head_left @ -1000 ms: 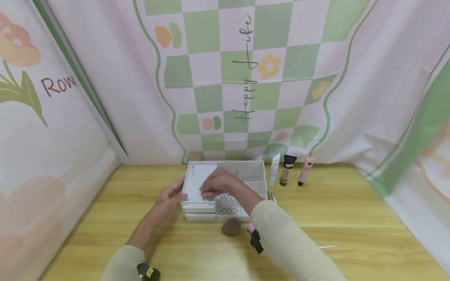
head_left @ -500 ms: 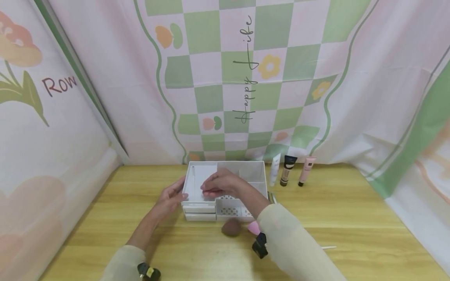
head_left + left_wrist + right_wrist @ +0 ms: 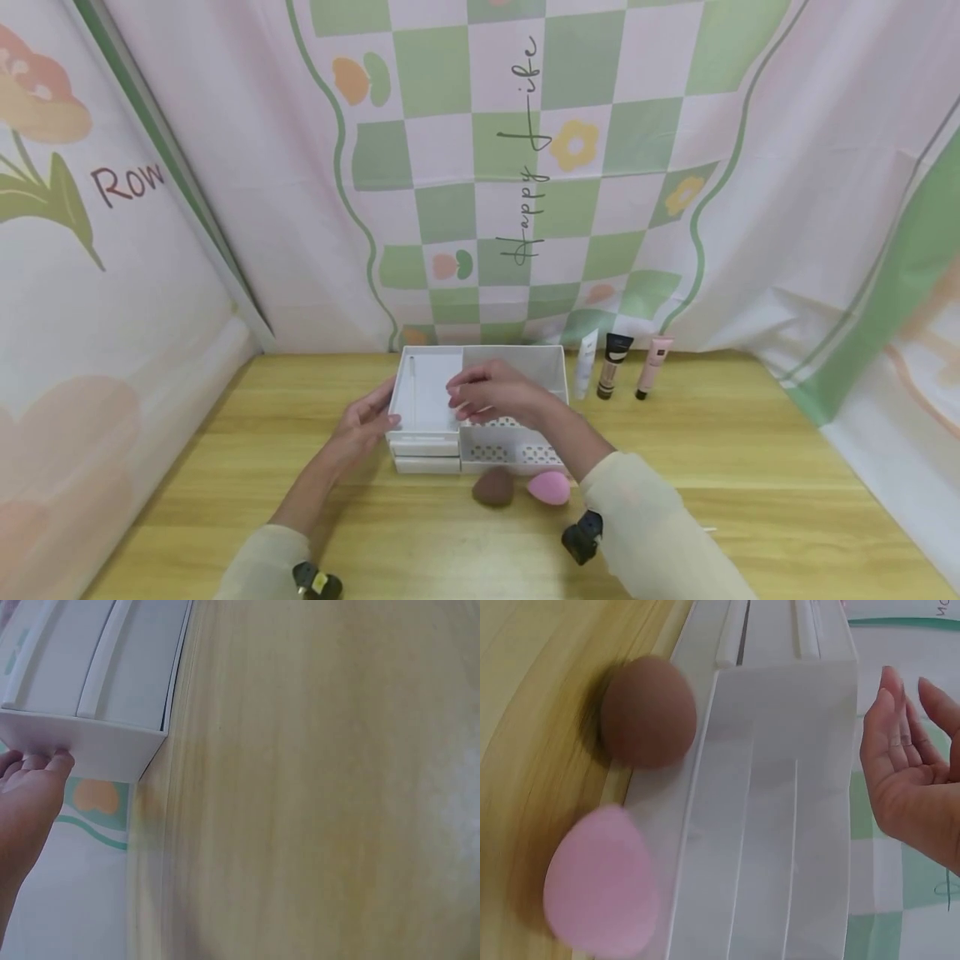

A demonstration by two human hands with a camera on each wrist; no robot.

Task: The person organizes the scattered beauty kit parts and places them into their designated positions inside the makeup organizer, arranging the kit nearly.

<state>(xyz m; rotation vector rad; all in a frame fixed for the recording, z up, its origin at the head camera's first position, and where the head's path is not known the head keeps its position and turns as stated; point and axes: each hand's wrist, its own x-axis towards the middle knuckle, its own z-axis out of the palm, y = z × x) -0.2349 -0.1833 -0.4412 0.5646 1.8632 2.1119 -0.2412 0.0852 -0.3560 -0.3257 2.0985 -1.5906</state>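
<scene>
A white storage organizer (image 3: 513, 465) with small drawers stands on the table. My left hand (image 3: 363, 425) rests against its left side, thumb at the front corner; in the left wrist view, the fingers (image 3: 56, 763) touch the side wall. My right hand (image 3: 495, 392) hovers above the organizer near the divider, fingers slightly bent. The right wrist view shows a gap between thumb and fingers, holding nothing visible. A thin pale stick (image 3: 412, 392) with a dark tip lies in the left top tray (image 3: 437, 375). A brown makeup sponge (image 3: 493, 487) and a pink makeup sponge (image 3: 550, 488) sit in front.
Three cosmetic tubes stand right of the organizer: a white tube (image 3: 586, 367), a black tube (image 3: 615, 367) and a pink tube (image 3: 654, 368). A white stick end (image 3: 709, 529) shows beside the right sleeve (image 3: 660, 525). A patterned curtain (image 3: 525, 167) hangs behind the table.
My right hand has moved right from over the left tray, and its thumb and fingers have parted. The pink sponge has come into full view. My left hand has stayed put.
</scene>
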